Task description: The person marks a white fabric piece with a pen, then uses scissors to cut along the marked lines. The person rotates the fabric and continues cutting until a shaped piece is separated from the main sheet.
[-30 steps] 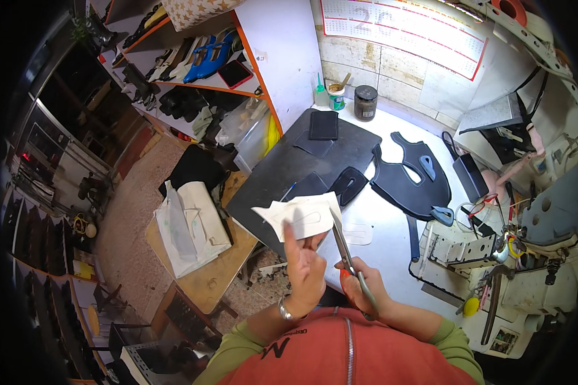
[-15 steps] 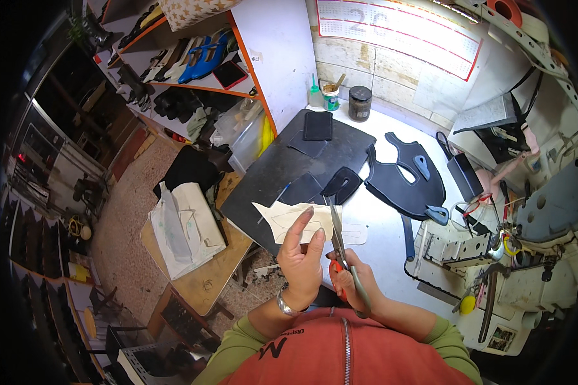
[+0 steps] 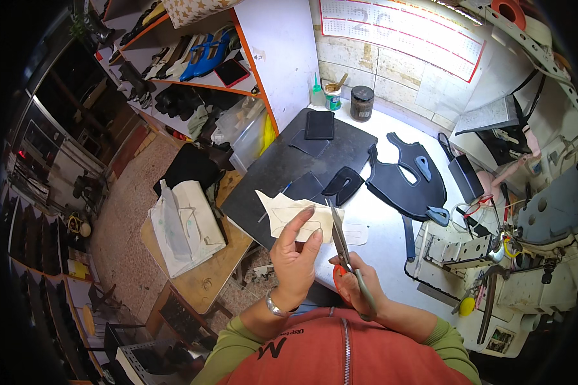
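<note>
My left hand (image 3: 293, 262) pinches a cream sheet of paper (image 3: 277, 215) between thumb and fingers. Drawn outlines show on the sheet, and its upper left corner is pointed. In my right hand (image 3: 366, 282) is a pair of scissors (image 3: 340, 239) with orange and grey-green handles. The blades point away from me along the sheet's right edge; whether they touch it I cannot tell. Just right of the blades, a small pale piece with a drawn outline (image 3: 355, 235) lies on the white table. Beyond the sheet, a black loop-shaped piece (image 3: 342, 186) rests at the dark mat's edge.
The dark mat (image 3: 257, 186) carries black squares (image 3: 319, 125). Black cut-out pieces (image 3: 408, 179) lie on the white table (image 3: 382, 247). Jars (image 3: 362, 104) stand at the wall. A machine (image 3: 520, 269) is at right; folded cream material (image 3: 185, 224) lies on a wooden surface at left.
My left hand has shifted slightly left and down with the paper. The scissors have tilted a little, their tips moving left. Both grips stay the same.
</note>
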Motion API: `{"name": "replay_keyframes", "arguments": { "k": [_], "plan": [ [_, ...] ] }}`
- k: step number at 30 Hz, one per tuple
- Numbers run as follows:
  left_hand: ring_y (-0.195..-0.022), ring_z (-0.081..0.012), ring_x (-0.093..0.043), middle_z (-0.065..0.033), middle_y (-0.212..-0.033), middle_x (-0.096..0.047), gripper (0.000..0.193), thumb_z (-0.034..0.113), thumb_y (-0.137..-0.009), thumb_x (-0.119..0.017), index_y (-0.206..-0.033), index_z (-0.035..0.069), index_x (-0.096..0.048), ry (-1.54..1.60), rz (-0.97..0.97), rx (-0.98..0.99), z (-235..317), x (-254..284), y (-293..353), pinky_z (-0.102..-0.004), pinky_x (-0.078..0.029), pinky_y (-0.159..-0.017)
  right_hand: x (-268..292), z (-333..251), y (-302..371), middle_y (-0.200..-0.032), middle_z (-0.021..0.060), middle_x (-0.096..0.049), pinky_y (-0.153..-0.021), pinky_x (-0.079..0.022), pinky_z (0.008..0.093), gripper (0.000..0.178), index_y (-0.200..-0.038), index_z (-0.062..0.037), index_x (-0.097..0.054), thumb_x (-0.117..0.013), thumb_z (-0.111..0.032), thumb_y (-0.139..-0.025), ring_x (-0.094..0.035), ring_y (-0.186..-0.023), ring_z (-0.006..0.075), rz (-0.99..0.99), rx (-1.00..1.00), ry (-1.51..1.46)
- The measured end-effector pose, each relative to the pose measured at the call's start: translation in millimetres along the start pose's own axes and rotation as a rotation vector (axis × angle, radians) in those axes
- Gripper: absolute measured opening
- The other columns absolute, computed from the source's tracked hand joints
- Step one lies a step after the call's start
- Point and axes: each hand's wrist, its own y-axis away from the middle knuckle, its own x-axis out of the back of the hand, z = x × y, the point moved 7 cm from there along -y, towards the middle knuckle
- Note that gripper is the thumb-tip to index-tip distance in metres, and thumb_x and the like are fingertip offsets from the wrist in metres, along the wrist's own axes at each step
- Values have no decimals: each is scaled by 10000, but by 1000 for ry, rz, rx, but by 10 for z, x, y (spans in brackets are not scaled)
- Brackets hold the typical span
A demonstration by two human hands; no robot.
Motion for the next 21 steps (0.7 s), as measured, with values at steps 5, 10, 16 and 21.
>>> {"name": "replay_keyframes", "arguments": {
  "k": [5,10,16,21],
  "plan": [
    [-993,-110,-577,-97,-1178,-603,364,26,-860,-628,-1215,-11,-555,55,-36,43,0,15,-12,-218,-486,-788,41,20,29,-603,22,-471,-539,-371,273,607,-1118,-27,-537,-506,-584,-878,-451,-563,112,-15,-5,2],
    [-943,-94,-583,-80,-1165,-599,355,8,-853,-631,-1202,-9,-567,36,-67,21,46,41,-35,-203,-474,-762,92,31,49,-615,27,-481,-538,-380,272,552,-1106,-38,-545,-537,-541,-880,-456,-560,118,-20,3,12],
    [-830,-52,-566,-48,-1098,-597,299,-5,-844,-637,-1141,-12,-608,59,-57,68,11,82,-56,-178,-445,-683,172,28,65,-612,45,-482,-543,-394,273,504,-1087,-32,-558,-561,-492,-882,-475,-569,124,-33,-5,79],
    [-812,-52,-564,-47,-1082,-597,288,-10,-842,-635,-1129,-14,-613,62,-82,73,28,90,-80,-177,-442,-673,213,20,78,-621,63,-514,-559,-415,281,475,-1077,-28,-571,-577,-459,-879,-504,-577,141,-31,-1,142]
  ]
}}
